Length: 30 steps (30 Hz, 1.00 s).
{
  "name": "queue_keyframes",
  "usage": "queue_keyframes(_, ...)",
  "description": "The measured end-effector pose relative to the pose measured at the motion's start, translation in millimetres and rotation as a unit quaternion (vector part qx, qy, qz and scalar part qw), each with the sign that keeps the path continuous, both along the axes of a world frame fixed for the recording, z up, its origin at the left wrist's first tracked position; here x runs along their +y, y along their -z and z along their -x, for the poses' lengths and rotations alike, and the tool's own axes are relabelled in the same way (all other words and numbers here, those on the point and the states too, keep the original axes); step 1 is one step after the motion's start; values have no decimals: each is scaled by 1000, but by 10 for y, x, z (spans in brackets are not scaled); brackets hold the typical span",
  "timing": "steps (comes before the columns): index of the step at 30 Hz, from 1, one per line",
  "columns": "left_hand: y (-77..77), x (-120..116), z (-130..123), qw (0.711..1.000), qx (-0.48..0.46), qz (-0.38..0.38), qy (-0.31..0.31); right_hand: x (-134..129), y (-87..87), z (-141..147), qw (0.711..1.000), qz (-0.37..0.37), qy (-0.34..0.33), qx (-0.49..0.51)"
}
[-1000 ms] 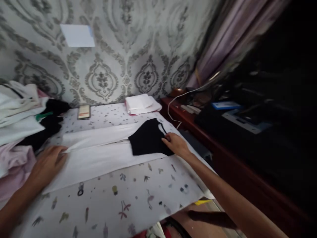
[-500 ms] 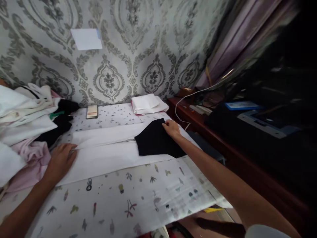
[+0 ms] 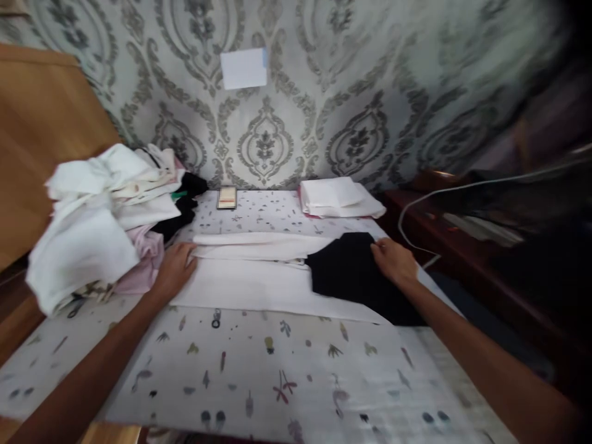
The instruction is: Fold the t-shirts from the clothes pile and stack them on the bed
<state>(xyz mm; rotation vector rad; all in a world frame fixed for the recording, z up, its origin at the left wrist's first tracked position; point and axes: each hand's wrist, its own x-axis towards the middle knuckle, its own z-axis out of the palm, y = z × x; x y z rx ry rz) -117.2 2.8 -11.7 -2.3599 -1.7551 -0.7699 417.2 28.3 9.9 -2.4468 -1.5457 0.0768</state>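
Note:
A white garment (image 3: 245,283) with a black section (image 3: 354,271) at its right end lies stretched out flat on the patterned cloth. A long slit or seam runs along its white part. My left hand (image 3: 178,265) grips the far left end of the white fabric, fingers bent together at its edge. At the other end, my right hand (image 3: 393,259) pinches the far right edge of the black section between thumb and fingers. The far white strip (image 3: 259,243) shows a lengthwise crease.
Crumpled clothes (image 3: 102,209) are heaped at left beside a wooden panel (image 3: 50,142). A folded white cloth (image 3: 333,194) and a small framed card (image 3: 227,198) lie near the wall. At right, a white cable (image 3: 402,216) crosses a dark red table (image 3: 457,259).
The view has turned left, showing more of the clothes heap. My left hand has closed on the white end, and the far strip looks narrower and creased. My right hand stays on the black edge.

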Motion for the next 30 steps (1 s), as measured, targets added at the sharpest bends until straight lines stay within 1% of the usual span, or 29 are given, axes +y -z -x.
queue_keyframes(1, -11, -6, 13, 1000, -13, 7, -6, 3, 18, -18, 1000, -8, 1, 10)
queue_keyframes(3, -42, -14, 38, 999, -24, 25, -14, -1, 35, -12, 998, -53, -20, 6)
queue_keyframes(4, -62, -16, 45, 999, -24, 34, -16, -12, 31, 22, 995, -88, -46, -10)
queue_keyframes(6, -109, -14, 43, 998, -20, 49, -17, -50, 9, 171, 977, -156, -135, -49)
queue_keyframes(8, -166, 1, 21, 998, -15, 59, -15, -95, -12, 424, 948, -181, -255, -61)
queue_keyframes(11, -295, 40, -32, 998, -3, 50, -25, -137, -12, 920, 885, -152, -439, -19)
queue_keyframes(13, -421, 59, -69, 999, -1, 25, -47, -141, -7, 1260, 848, -132, -514, -5)
queue_keyframes(14, -490, 62, -85, 998, -4, 12, -58, -136, -10, 1423, 837, -125, -532, -4)
queue_keyframes(15, -557, 58, -100, 998, -9, 2, -64, -128, -21, 1582, 832, -117, -541, -5)
queue_keyframes(17, -665, 27, -129, 998, -20, -8, -64, -101, -59, 1895, 833, -105, -543, -9)
queue_keyframes(19, -708, -32, -156, 997, -41, 2, -60, -69, -109, 2214, 836, -93, -540, -15)
queue_keyframes(21, -680, -107, -183, 993, -101, 46, -51, -39, -152, 2530, 835, -84, -544, -21)
queue_keyframes(22, -647, -143, -196, 984, -152, 81, -41, -28, -168, 2680, 834, -81, -546, -22)
queue_keyframes(24, -569, -201, -218, 949, -272, 156, -4, -12, -191, 2938, 833, -83, -546, -14)
queue_keyframes(26, -503, -235, -227, 911, -356, 203, 50, -2, -211, 3119, 836, -92, -540, 4)
queue_keyframes(27, -481, -244, -223, 902, -368, 210, 77, 6, -222, 3177, 838, -97, -538, 16)
queue_keyframes(28, -466, -252, -212, 901, -365, 211, 102, 18, -234, 3214, 839, -103, -534, 31)
queue_keyframes(30, -449, -263, -171, 906, -342, 211, 134, 58, -263, 3241, 842, -115, -522, 67)
